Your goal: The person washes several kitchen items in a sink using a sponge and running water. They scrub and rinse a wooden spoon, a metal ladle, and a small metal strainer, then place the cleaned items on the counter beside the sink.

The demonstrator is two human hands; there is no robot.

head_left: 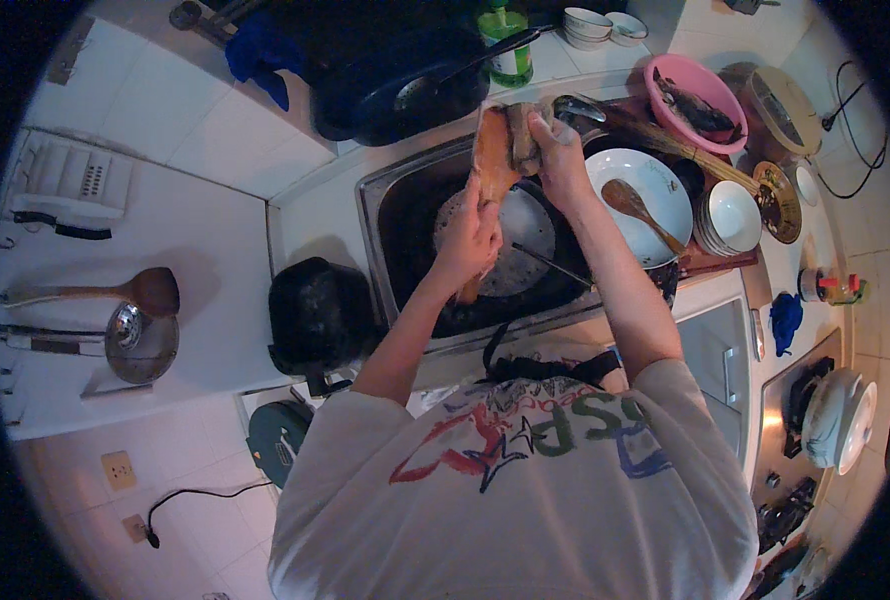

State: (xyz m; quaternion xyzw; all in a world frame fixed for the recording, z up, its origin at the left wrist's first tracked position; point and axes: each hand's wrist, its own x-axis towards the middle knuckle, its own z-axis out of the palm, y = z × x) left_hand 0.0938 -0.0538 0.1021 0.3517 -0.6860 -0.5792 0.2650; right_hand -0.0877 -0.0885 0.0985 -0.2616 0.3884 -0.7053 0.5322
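Over the sink (370,215), my left hand (470,245) is closed round the handle of a wooden spatula (491,160), its broad head pointing up and away from me. My right hand (563,165) grips a brownish-grey scrubbing cloth (523,140) and presses it against the right side of the spatula's head. Beneath both hands, the sink holds a round vessel of cloudy, foamy water (530,235). A thin dark handle (555,264) slants across that vessel toward the sink's near right. My left hand partly covers the spatula's handle, whose end shows below it.
Right of the sink stand a white plate (655,160) with a wooden spoon (633,203), stacked white bowls (733,217) and a pink basin (673,72) with fish. A dark basin (385,110) and green soap bottle (510,62) are behind; a black container (320,310) is left.
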